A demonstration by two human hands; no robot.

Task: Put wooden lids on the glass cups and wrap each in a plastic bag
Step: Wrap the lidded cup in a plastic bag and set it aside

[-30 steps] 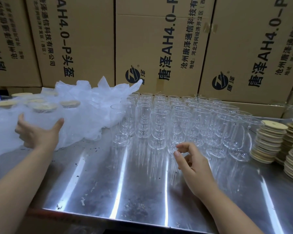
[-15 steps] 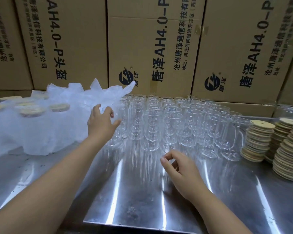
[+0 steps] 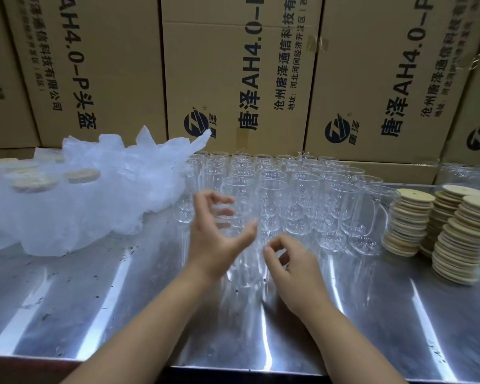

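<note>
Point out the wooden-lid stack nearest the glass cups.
The leftmost stack of round pale wooden lids, next to the clear glass cup at the front row's right end; the middle stack and the right stack stand farther off.

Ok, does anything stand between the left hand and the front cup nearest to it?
Nothing visible does. The left hand is right at the front cup, with fingers and thumb curved around its side; whether they touch the glass I cannot tell. The right hand is lower and to the side, not in the way.
</note>
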